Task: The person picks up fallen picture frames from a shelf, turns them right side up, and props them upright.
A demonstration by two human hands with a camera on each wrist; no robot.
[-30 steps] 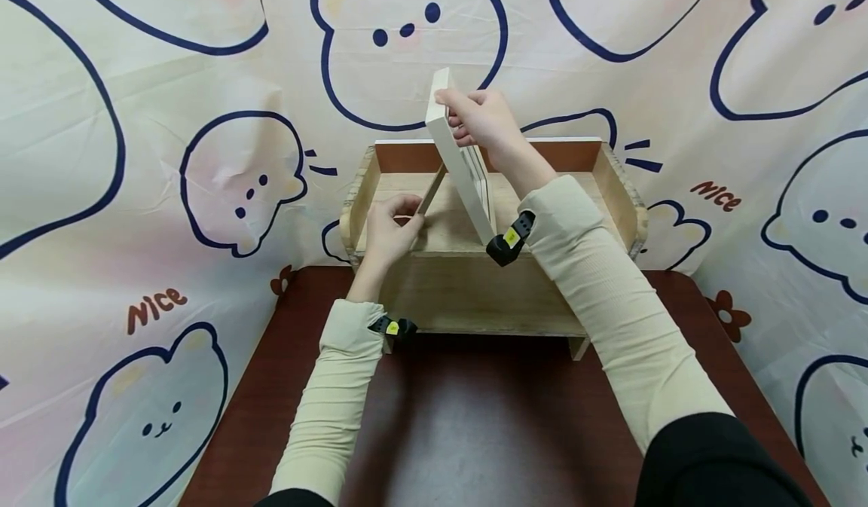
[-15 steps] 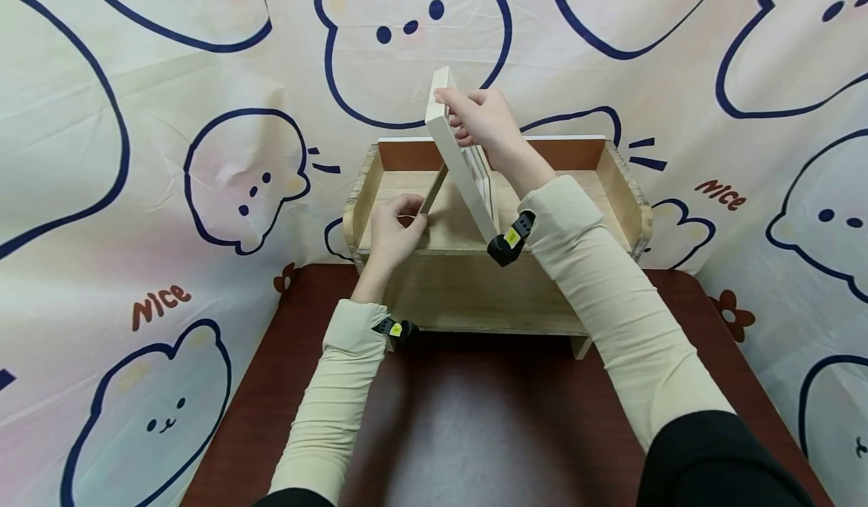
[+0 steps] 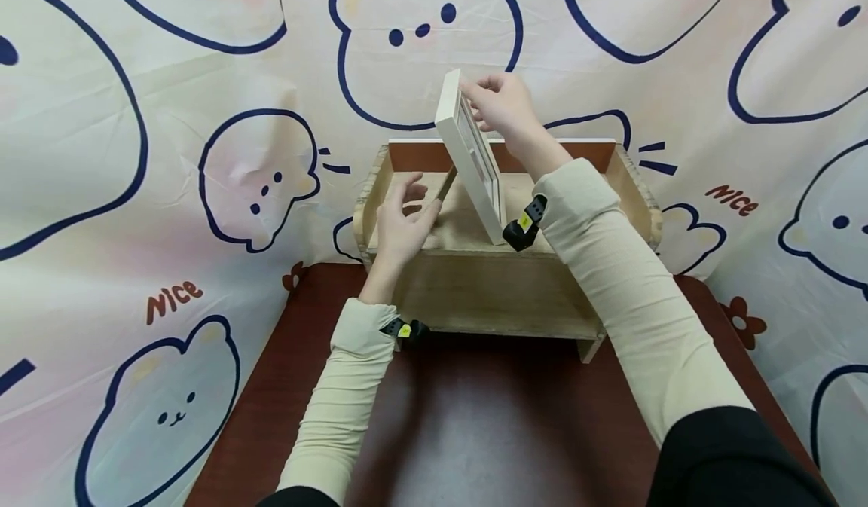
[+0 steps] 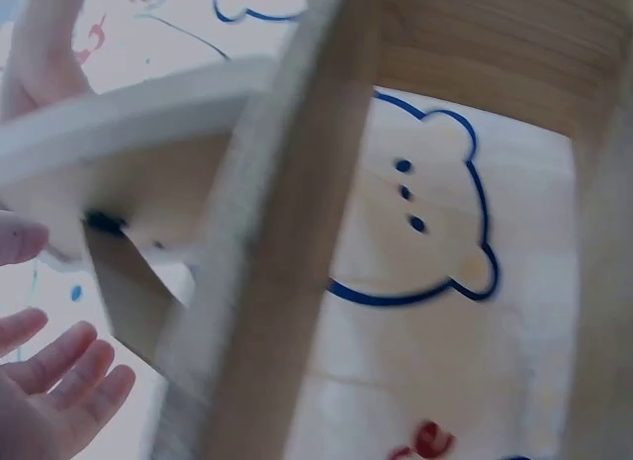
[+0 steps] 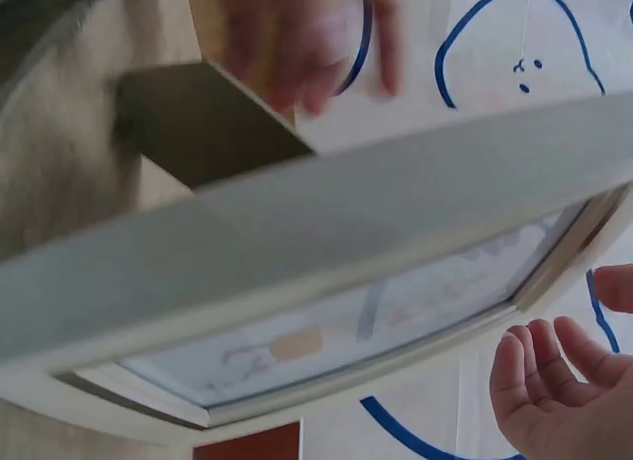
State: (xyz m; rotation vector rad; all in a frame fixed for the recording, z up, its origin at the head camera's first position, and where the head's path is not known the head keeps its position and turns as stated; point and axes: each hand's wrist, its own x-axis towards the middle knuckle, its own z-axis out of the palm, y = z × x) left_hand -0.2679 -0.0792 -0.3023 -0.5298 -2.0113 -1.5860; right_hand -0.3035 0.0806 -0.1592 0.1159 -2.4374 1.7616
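A white picture frame (image 3: 468,153) stands leaning on the upper board of a small wooden shelf (image 3: 502,288), side-on in the head view. Behind it a thin support leg (image 3: 445,184) slants out to the left. Close beside that leg is my left hand (image 3: 403,224), its fingers spread and holding nothing; the left wrist view shows a gap between the fingers (image 4: 74,376) and the leg (image 4: 129,292). My right hand (image 3: 502,108) is at the frame's top edge. In the right wrist view, its loosely bent fingers (image 5: 544,356) sit apart from the frame's glass front (image 5: 376,312).
The shelf has raised side panels (image 3: 634,190) and a reddish-brown back strip (image 3: 590,149). It stands on a dark red table (image 3: 468,432) against a cloth backdrop (image 3: 271,371) printed with cartoon bears.
My left fingers have come off the support leg and spread. The right hand has let go of the frame's top and shifted slightly up and right. The frame stays leaning.
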